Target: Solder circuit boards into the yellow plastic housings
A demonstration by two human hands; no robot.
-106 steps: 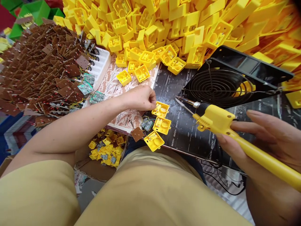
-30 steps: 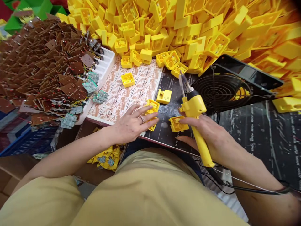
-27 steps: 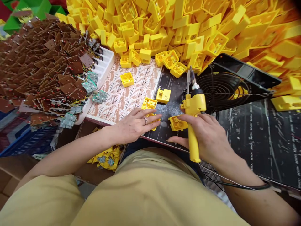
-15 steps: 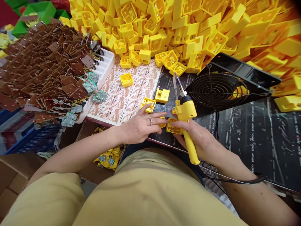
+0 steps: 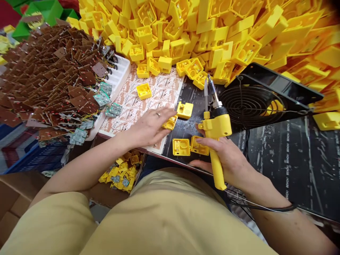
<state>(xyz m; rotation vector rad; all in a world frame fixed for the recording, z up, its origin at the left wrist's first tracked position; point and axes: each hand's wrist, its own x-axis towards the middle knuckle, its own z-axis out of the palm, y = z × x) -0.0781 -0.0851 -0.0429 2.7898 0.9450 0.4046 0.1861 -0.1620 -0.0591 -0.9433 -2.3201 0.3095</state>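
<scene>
My right hand (image 5: 230, 159) grips a yellow soldering gun (image 5: 215, 132), its metal tip pointing up and away from me. Its fingertips touch a small yellow plastic case (image 5: 199, 146) lying on the black mat (image 5: 278, 148). Beside it lies another open yellow case (image 5: 181, 147). My left hand (image 5: 148, 126) lies flat with fingers stretched out over the patterned sheet (image 5: 138, 106), its fingertips at a third yellow case (image 5: 170, 123). A closed yellow case (image 5: 185, 110) sits just beyond.
A huge heap of yellow cases (image 5: 212, 32) fills the back. Brown circuit boards (image 5: 50, 81) are piled at left beside a white tray (image 5: 119, 72). A black fan (image 5: 255, 101) stands at right. A box of yellow parts (image 5: 120, 173) sits below the table edge.
My left hand has let go near the two front cases and slid left and away, toward the case on the sheet's edge. One case now lies free beside the right hand's case. The soldering gun shifted slightly right.
</scene>
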